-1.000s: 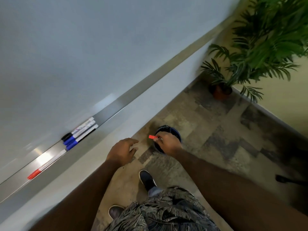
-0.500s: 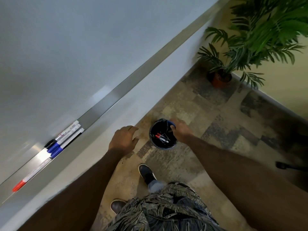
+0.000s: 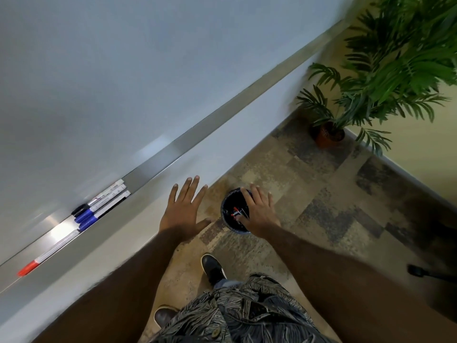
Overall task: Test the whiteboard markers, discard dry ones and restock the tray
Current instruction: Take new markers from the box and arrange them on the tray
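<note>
A metal tray (image 3: 158,167) runs along the foot of the whiteboard (image 3: 123,70). One black-capped and two blue-capped markers (image 3: 101,205) lie side by side in it. Lower left in the tray lies a red-capped marker (image 3: 47,254). A dark round bin (image 3: 233,230) stands on the floor and holds several markers (image 3: 236,212), one with a red cap. My right hand (image 3: 259,215) hovers over the bin's right rim, fingers apart and holding nothing. To the left of the bin, my left hand (image 3: 184,209) is spread flat and holds nothing, below the tray.
A potted palm (image 3: 371,78) in a terracotta pot (image 3: 326,138) stands in the corner at the right. The floor is patchy brown carpet tile. My two shoes (image 3: 212,268) show below the bin. A dark object (image 3: 420,271) lies at the right edge.
My right hand held a red-capped marker over the bin; that marker now lies inside and the hand is open. My left hand has gone from curled to spread.
</note>
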### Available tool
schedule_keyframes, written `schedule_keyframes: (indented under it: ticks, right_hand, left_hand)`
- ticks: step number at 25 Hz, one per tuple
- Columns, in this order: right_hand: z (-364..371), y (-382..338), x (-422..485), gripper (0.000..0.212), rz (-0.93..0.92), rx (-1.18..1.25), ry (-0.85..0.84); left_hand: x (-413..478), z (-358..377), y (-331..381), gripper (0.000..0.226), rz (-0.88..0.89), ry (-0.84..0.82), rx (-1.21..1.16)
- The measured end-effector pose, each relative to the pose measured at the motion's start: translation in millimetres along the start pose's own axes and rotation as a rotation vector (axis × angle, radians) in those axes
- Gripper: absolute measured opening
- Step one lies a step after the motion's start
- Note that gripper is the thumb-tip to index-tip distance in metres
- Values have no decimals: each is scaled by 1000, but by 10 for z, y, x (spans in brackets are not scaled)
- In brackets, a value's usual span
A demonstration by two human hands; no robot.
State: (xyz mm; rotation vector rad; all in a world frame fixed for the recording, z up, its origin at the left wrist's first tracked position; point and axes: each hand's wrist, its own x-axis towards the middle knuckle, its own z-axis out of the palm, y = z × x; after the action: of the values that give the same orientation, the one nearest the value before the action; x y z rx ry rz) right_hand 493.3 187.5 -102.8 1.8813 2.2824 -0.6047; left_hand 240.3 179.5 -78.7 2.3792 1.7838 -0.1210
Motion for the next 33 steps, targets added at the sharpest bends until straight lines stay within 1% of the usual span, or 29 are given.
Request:
schedule_keyframes:
  ticks: [4,8,15,21,27,33]
  right_hand:
    - [-118,-472,39,90,-138,-40,9]
    - [-200,-1016,87,89,-304,-93,30]
    - [-139,-2118,117,87,-552,-139,94]
    - [17,-2990,0,87,-749,-164,75]
    - [177,-3776,-237,87,-898,-196,50]
    - [403,-4384,-462,87,-990,-242,5]
  left_hand:
    - [-315,-45,-210,94,-77,35,22]
    - [-796,-82,-545,93,-199,67,17]
    - [-1668,-158,-1048,93,-455,112,4]
    - [-2379,-179,-1385,94,-688,190,1]
    - [-3200,-128,-1697,94,-896,202,-4]
    - [-3865,1,-1932,95,-1066,156,-57]
